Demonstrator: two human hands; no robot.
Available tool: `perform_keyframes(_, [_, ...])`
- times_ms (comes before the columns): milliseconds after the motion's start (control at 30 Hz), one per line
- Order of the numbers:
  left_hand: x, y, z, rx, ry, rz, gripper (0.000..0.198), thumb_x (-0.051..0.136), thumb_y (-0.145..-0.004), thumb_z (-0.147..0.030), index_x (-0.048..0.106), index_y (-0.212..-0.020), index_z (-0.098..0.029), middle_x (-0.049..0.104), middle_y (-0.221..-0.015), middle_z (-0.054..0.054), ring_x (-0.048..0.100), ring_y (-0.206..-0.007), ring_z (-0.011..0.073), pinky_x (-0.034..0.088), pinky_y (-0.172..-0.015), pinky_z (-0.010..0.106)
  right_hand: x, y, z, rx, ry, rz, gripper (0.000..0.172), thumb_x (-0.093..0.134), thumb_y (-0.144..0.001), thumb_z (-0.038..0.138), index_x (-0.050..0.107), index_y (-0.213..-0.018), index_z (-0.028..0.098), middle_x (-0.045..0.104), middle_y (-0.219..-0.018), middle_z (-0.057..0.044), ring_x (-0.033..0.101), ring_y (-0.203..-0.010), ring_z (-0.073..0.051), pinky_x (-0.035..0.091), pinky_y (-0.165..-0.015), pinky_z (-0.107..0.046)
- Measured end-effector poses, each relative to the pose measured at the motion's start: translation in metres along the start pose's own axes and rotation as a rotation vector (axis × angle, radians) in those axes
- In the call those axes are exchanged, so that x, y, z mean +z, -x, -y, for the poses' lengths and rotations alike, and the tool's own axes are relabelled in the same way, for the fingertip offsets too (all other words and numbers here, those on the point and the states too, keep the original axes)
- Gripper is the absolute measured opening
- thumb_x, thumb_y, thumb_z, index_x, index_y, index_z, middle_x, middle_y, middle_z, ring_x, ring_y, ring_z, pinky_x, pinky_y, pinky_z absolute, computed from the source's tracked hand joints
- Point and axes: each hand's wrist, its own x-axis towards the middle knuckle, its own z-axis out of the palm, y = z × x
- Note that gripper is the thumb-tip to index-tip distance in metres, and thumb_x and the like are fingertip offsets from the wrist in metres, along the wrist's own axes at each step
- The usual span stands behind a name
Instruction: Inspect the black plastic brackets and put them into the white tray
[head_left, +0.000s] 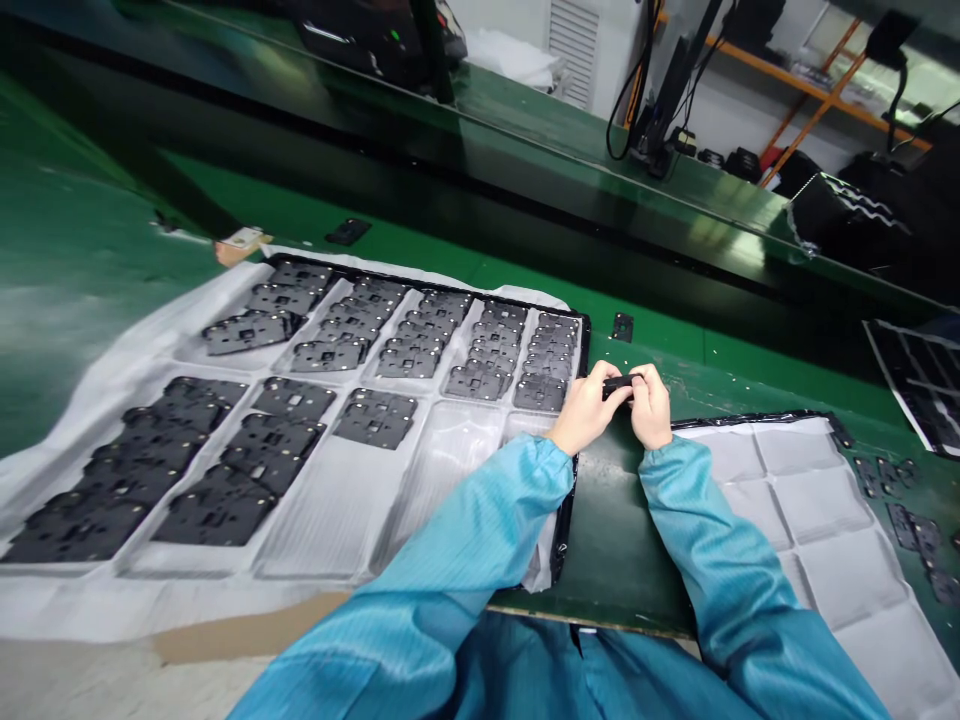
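Toward ten o'clock from the wearer, black plates (pixel 375 418) are laid in three near compartments of the tray (pixel 563 540); in the fourth, only lining (pixel 450 450) is seen, as in the second tray (pixel 832 520) toward two o'clock. At twelve, a small black part (pixel 619 384) is pinched by left hand (pixel 587 408) and right hand (pixel 651 406) together. All five far compartments are already loaded with plates.

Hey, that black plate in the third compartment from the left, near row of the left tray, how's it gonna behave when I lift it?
The black plate probably feels light, since it looks thin with small openings. It seems to lie flat without sagging, so likely stiff. That flat, angular shape should make rolling unlikely.
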Motion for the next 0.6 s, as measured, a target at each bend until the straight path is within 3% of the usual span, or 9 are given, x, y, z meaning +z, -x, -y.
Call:
perform_keyframes(300, [0.002,0.003,0.003,0.009,-0.017,0.002,0.015,0.056,-0.086,-0.031,0.050,-0.093,-0.019,0.060,-0.085,0.001,0.059,-0.076,0.0149,0.043,-0.071,0.025,0.000,-0.001,0.002,-0.073,0.069,-0.002,0.015,0.034,-0.088,0.022,0.047,-0.083,0.020,0.050,-0.073,0.001,0.049,-0.066,-0.014,0.039,-0.065,-0.026])
perform_keyframes(500, [-0.002,0.005,0.008,-0.082,-0.018,-0.069,0.019,0.059,-0.083,-0.034,0.049,-0.089,-0.019,0.058,-0.080,0.000,0.058,-0.072,0.0135,0.041,-0.067,0.023,0.002,0.003,0.002,-0.004,-0.037,0.067,0.019,0.035,-0.084,0.018,0.051,-0.096,0.020,0.054,-0.072,0.001,0.051,-0.059,-0.012,0.041,-0.058,-0.024])
perform_keyframes(600, [-0.004,0.008,0.013,-0.126,0.001,-0.051,0.021,0.060,-0.082,-0.035,0.049,-0.088,-0.019,0.058,-0.077,0.000,0.057,-0.068,0.0129,0.041,-0.065,0.023,0.001,0.002,-0.004,-0.001,-0.080,-0.057,0.020,0.036,-0.087,0.021,0.053,-0.098,0.019,0.055,-0.067,0.002,0.051,-0.054,-0.011,0.043,-0.057,-0.024])
